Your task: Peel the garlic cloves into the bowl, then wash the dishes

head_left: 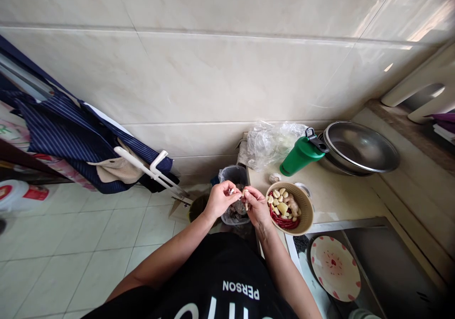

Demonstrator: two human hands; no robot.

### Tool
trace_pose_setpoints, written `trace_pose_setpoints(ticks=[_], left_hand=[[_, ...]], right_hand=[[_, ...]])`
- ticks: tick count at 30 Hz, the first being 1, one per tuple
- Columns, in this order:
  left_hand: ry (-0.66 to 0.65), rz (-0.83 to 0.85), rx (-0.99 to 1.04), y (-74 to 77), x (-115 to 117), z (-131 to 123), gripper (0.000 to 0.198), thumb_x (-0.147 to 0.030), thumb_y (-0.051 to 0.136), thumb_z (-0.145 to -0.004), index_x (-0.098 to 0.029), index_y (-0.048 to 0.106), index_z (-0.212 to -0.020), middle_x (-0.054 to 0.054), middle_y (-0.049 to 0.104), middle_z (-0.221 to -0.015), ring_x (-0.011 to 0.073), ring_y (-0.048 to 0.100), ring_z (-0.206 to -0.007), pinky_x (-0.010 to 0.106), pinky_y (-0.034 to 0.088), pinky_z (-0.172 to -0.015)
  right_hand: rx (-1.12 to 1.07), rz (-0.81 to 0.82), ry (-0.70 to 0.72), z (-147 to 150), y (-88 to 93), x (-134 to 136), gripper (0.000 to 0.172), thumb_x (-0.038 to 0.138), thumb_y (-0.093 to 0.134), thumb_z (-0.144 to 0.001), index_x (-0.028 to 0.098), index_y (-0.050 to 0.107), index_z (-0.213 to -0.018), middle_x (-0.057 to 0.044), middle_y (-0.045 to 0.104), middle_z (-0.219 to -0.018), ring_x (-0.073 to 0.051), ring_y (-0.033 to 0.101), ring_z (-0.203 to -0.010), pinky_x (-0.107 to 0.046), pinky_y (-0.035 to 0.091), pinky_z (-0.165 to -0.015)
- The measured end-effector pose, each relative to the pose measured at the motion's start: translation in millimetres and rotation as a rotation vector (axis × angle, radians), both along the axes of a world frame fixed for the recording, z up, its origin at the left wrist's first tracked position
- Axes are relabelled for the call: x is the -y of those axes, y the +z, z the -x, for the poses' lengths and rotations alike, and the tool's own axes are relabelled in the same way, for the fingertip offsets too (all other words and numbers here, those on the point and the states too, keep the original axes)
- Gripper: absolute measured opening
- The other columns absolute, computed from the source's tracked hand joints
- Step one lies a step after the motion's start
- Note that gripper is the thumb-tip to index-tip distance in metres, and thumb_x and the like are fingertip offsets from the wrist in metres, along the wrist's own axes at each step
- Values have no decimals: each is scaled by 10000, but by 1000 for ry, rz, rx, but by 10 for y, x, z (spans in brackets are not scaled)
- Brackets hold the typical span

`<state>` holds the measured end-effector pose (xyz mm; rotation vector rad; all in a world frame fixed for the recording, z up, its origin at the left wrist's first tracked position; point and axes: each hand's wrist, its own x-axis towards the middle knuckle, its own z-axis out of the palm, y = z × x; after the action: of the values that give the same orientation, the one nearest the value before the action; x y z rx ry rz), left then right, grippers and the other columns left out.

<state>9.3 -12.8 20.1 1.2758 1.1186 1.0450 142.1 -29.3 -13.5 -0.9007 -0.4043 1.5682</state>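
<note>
Both hands meet over a lined waste bin (236, 218) with scraps inside. My right hand (259, 209) pinches a small pale garlic clove (245, 194) between thumb and fingers. Against it, the fingertips of my left hand (222, 199) are pinched together, with a whitish bit of garlic skin (231, 191) showing at them. Just right of my right hand, a beige basket (306, 210) on the counter holds peeled garlic cloves (276, 194), ginger (292, 206) and dried red chilies (287, 223). A garlic bulb (275, 177) lies behind the basket.
A green bottle (301, 156), a crumpled plastic bag (272, 141) and stacked metal bowls (360, 146) stand along the wall. A patterned plate (335, 268) sits by the sink at right. Striped cloths (71, 134) hang at left near a white rod (149, 172).
</note>
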Motion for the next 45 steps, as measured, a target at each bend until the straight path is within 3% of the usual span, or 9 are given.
trace_pose_setpoints(ticks=[7, 13, 19, 25, 29, 33, 38, 45], left_hand=[[-8, 33, 6, 2, -8, 15, 228, -263, 700, -646, -161, 497, -637, 7, 610, -634, 98, 510, -559, 208, 402, -561], [73, -9, -61, 28, 11, -3, 145, -208, 669, -622, -159, 533, -623, -6, 601, -614, 82, 462, -515, 192, 359, -512], [116, 7, -22, -15, -11, -40, 173, -207, 654, -631, -167, 486, -643, 0, 593, -647, 94, 498, -557, 199, 388, -535], [114, 38, 19, -7, -13, -58, 212, -221, 679, -612, -166, 476, -643, -5, 588, -649, 87, 495, -556, 197, 390, -546], [131, 118, 107, -16, -33, -60, 221, -211, 685, -594, -166, 472, -636, -19, 576, -637, 77, 485, -542, 191, 381, -525], [161, 134, 121, -3, -54, -43, 168, -191, 679, -595, -154, 524, -649, -24, 560, -630, 60, 445, -507, 181, 339, -479], [99, 161, 119, 26, -61, -30, 166, -219, 636, -660, -137, 648, -803, -7, 557, -640, 57, 428, -499, 186, 311, -461], [12, 231, 158, -1, -54, -53, 183, -320, 604, -730, -138, 591, -718, -10, 507, -599, 65, 441, -515, 172, 283, -449]], right_hand=[[72, 2, -14, -5, 10, -4, 221, 230, 812, -531, 196, 715, -727, 14, 682, -674, -104, 581, -579, -258, 471, -627], [98, -25, 27, 3, 32, -3, 217, 237, 807, -543, 190, 714, -733, 5, 680, -668, -111, 579, -581, -270, 472, -630], [64, -81, 74, 10, 72, 8, 268, 264, 764, -620, 203, 685, -868, 6, 663, -719, -105, 564, -623, -242, 449, -629], [206, -140, 95, 9, 94, 14, 239, 286, 755, -627, 202, 658, -829, 33, 600, -684, -77, 474, -542, -218, 402, -558], [146, -122, 105, -9, 114, 8, 278, 273, 752, -631, 211, 658, -886, 26, 622, -701, -89, 503, -571, -225, 404, -573], [80, -99, 113, -49, 161, 14, 209, 255, 746, -641, 205, 664, -826, -1, 656, -814, -92, 541, -627, -215, 412, -585], [52, -56, 131, -61, 189, 20, 253, 253, 745, -641, 207, 683, -883, 4, 641, -781, -100, 556, -644, -210, 414, -576], [148, -137, 109, -46, 186, 10, 136, 272, 696, -697, 202, 684, -812, 12, 621, -701, -96, 525, -616, -217, 409, -594]])
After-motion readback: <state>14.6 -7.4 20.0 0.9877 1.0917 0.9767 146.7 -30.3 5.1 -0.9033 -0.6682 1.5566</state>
